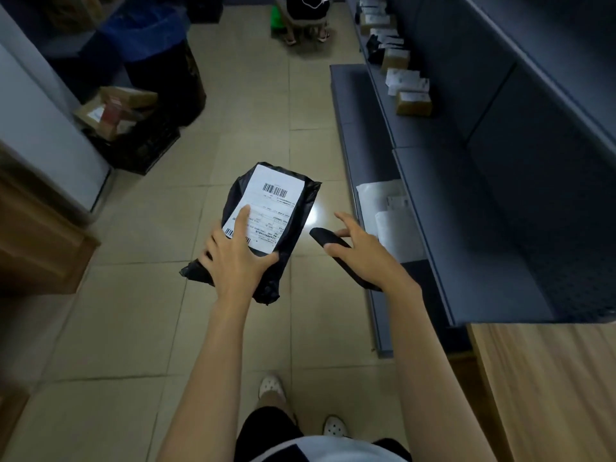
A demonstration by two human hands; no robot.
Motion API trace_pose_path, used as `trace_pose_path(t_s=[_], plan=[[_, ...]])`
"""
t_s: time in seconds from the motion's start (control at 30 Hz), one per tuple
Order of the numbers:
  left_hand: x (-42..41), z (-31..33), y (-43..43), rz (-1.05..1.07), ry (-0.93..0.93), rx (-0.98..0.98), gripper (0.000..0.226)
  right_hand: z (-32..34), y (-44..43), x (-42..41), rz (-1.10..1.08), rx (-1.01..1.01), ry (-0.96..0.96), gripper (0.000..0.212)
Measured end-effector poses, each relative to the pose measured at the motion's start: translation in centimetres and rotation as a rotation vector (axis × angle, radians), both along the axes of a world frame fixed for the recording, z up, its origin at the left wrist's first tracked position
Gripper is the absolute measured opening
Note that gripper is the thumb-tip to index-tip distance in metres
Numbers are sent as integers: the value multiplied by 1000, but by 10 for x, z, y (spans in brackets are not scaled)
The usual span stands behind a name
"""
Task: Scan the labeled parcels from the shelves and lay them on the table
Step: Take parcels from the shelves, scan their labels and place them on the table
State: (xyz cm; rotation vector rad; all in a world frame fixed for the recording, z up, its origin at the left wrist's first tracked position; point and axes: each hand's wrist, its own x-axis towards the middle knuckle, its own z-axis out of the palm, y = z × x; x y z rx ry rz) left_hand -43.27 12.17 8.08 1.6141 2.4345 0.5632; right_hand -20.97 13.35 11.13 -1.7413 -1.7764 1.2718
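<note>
Black crinkly plastic parcel (295, 228), white label (275, 203), slim dark scanner (322, 239)

White clogs (271, 386), black shorts (266, 428), black-and-white top (333, 450)

Grey shelf unit (483, 181) along right wall, stepped tiers.
Middle shelf (433, 155): parcels in row toward far end. Brown box (413, 103) nearest, white bags (405, 80) just behind, second box (395, 58), black bag (375, 50); farther ones too small to tell.
Lower shelf (353, 105): flat white parcels (383, 201) overlapping at near end.
Wood counter (550, 388) against near end of shelf unit.
Tiled floor (260, 95): black crate (150, 148) holding cardboard boxes at left, dark bin (166, 71) with blue liner behind it, white shoes (271, 386) at bottom.
</note>
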Motion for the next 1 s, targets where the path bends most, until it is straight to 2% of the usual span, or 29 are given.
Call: trace_pose_path(t_s=[0.27, 0.47, 0.7, 1.0], plan=[[-32, -6, 183, -153, -65, 13, 101, -3, 147, -34, -112, 14, 27, 66], [-67, 13, 326, -251, -90, 65, 101, 16, 275, -70, -236, 37, 37, 53], [-93, -18, 420, -285, -118, -84, 97, -8, 369, -88, -305, -26, 18, 57], [-82, -33, 573, -300, -50, -132, 96, -31, 522, -71, -340, -93, 39, 58]])
